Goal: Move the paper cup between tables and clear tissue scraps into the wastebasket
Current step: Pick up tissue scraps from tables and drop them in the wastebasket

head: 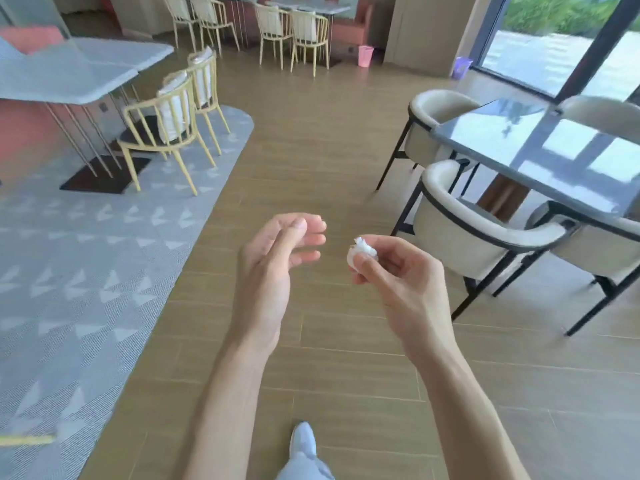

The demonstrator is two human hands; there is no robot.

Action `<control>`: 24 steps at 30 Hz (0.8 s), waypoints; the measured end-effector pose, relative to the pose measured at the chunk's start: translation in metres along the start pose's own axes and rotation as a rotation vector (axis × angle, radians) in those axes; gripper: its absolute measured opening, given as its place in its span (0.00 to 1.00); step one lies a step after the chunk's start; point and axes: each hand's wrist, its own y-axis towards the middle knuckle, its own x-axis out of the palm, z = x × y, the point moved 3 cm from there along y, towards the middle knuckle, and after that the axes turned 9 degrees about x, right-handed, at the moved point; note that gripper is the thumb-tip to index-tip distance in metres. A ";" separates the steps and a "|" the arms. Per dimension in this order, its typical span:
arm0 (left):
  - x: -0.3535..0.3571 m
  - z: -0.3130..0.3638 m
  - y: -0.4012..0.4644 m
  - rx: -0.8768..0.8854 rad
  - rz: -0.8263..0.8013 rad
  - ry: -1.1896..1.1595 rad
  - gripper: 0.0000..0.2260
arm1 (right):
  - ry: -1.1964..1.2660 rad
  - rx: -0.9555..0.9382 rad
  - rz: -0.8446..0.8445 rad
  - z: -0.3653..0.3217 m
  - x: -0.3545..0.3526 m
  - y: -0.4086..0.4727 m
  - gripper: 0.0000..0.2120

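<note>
White tissue, crumpled into a small wad, sits pinched between the thumb and fingertips of my right hand, held out in front of me above the wood-look plank floor. My left hand is just beside it, a small gap apart, palm turned inward with the fingers loosely curled and holding nothing.

Below the arms I can see one pale shoe and a light trouser leg on the floor planks. To my left lies a grey carpet with a pattern of pale triangles, its rounded end reaching out into the wood floor. On that carpet stand two yellow spindle-back chairs with white cushions, drawn up to a pale grey tabletop on thin metal legs.

To my right is a dark glossy tabletop reflecting the window, with cream upholstered armchairs on black frames around it. Nothing I can make out rests on the part of it in view.

Far across the room, near the back wall, a pink wastebasket stands on the floor just right of another group of yellow chairs. A purple wastebasket stands further right, close to the window and beside a tan wall panel. Both are well apart from my hands. The view is slightly blurred, so I cannot tell whether either basket holds anything.
</note>
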 end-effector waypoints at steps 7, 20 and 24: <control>0.057 -0.034 0.180 0.006 -0.111 -0.031 0.10 | 0.022 -0.047 0.196 -0.044 -0.026 0.176 0.03; 0.162 -0.182 0.467 -0.021 -0.139 0.041 0.10 | 0.048 -0.014 0.137 -0.032 -0.016 0.526 0.03; 0.201 -0.200 0.584 0.020 -0.086 -0.001 0.10 | 0.054 -0.057 0.113 -0.065 -0.022 0.651 0.02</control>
